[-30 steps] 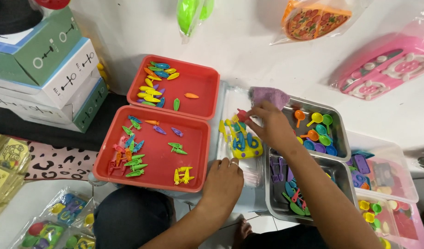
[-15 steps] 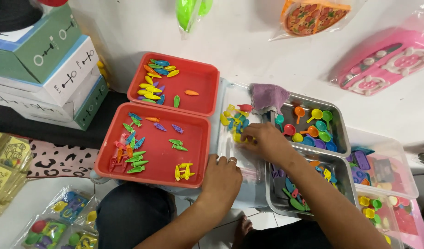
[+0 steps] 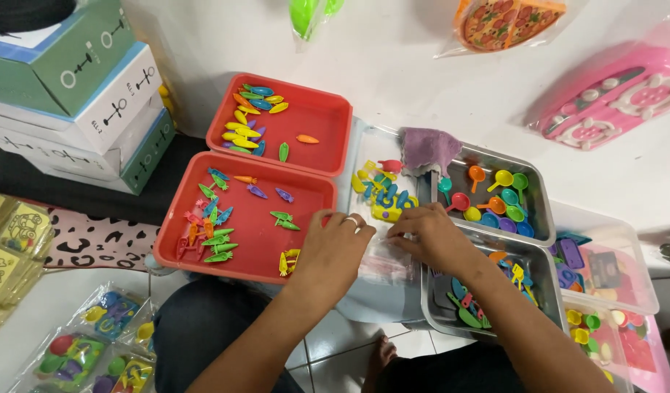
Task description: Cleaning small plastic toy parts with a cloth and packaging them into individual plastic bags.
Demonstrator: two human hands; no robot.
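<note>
- The two red trays (image 3: 256,244), at the left of the floor spread, carry sorted little plastic vegetables; the metal trays (image 3: 540,218) at right carry coloured spoons and tools.
- Between them lies a pale tray (image 3: 364,142) with a heap of toy pieces (image 3: 382,191) at its far end.
- A small clear plastic bag (image 3: 384,256) rests on that tray's near edge, under both hands.
- Left hand (image 3: 333,247) lies flat on the bag's left edge, fingers loosely spread, pinning it.
- Right hand (image 3: 431,236) has fingertips pressed together on the bag's mouth.
- Judged step: opening the bag; next needs the film parted cleanly.
</note>
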